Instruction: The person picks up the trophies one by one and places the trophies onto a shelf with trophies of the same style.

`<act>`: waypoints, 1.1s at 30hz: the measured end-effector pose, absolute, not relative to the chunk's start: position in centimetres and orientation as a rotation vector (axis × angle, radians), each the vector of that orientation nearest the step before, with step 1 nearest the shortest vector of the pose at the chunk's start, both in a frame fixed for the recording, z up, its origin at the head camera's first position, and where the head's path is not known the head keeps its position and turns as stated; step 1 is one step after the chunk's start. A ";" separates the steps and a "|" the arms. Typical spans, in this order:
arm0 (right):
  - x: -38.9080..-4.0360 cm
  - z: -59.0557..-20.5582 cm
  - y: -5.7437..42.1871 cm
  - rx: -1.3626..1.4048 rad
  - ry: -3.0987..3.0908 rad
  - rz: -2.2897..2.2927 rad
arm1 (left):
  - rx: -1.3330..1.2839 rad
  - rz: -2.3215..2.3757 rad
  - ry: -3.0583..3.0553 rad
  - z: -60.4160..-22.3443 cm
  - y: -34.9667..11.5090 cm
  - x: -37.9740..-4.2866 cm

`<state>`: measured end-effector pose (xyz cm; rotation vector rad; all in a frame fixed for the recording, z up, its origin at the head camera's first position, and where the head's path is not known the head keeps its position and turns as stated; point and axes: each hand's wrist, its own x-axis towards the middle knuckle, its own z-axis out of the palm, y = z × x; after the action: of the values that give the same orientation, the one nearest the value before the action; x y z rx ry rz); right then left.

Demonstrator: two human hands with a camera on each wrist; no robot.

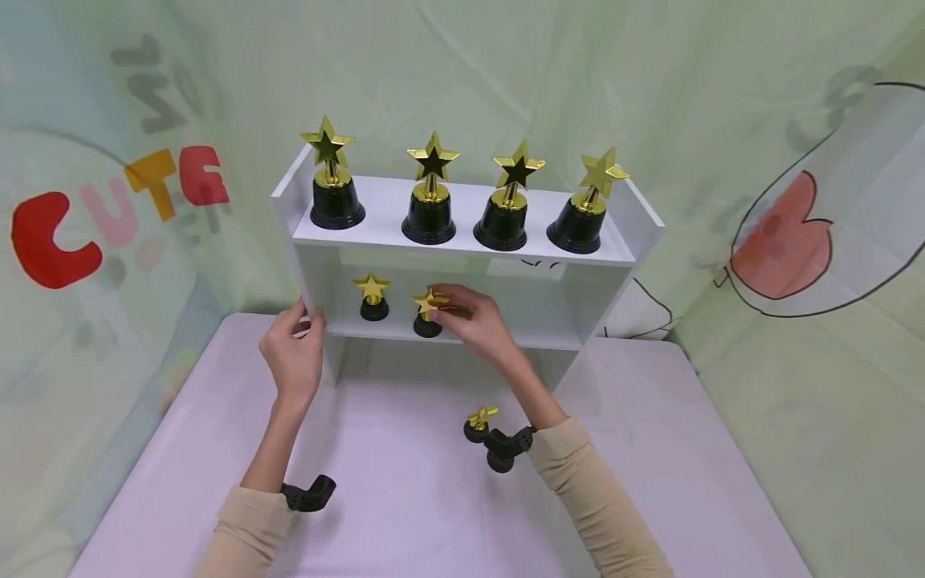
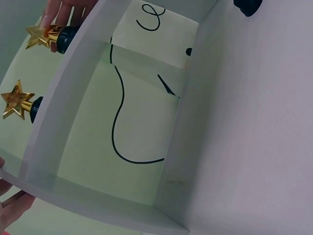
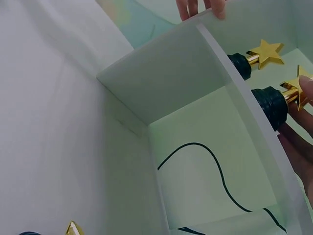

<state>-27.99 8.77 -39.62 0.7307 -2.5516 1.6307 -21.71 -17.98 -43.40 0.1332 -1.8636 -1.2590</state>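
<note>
My right hand (image 1: 473, 319) pinches the gold star of a small trophy (image 1: 427, 327) whose black base is at the front of the middle shelf. To its left on that shelf stands another small star trophy (image 1: 372, 299). My left hand (image 1: 295, 349) grips the left side panel of the white shelf unit (image 1: 307, 269), fingers curled round its edge. In the left wrist view the held trophy (image 2: 66, 39) sits at the shelf board's edge. The right wrist view shows its dark base (image 3: 270, 105) against the board, with right-hand fingers (image 3: 299, 139) around the star.
Several larger star trophies (image 1: 429, 213) stand in a row on the top shelf. Two small trophies are on the table below the right forearm, one with its gold star (image 1: 482, 417) showing, the other's base (image 1: 500, 461) partly hidden. Decorated curtains (image 1: 809, 321) hang around the table.
</note>
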 end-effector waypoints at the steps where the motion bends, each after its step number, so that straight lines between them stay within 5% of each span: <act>1: -28.0 -39.7 8.9 0.731 -2.545 1.633 | 0.133 -1.260 -1.863 -43.4 -18.0 -21.7; 33: -20.4 -41.1 17.2 0.807 -2.281 1.681 | 0.144 -1.257 -1.867 -43.3 -17.8 -21.6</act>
<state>-20.38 17.16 -41.14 0.8071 -2.2807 1.6806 -21.60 -17.79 -43.30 0.1441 -1.8667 -1.2571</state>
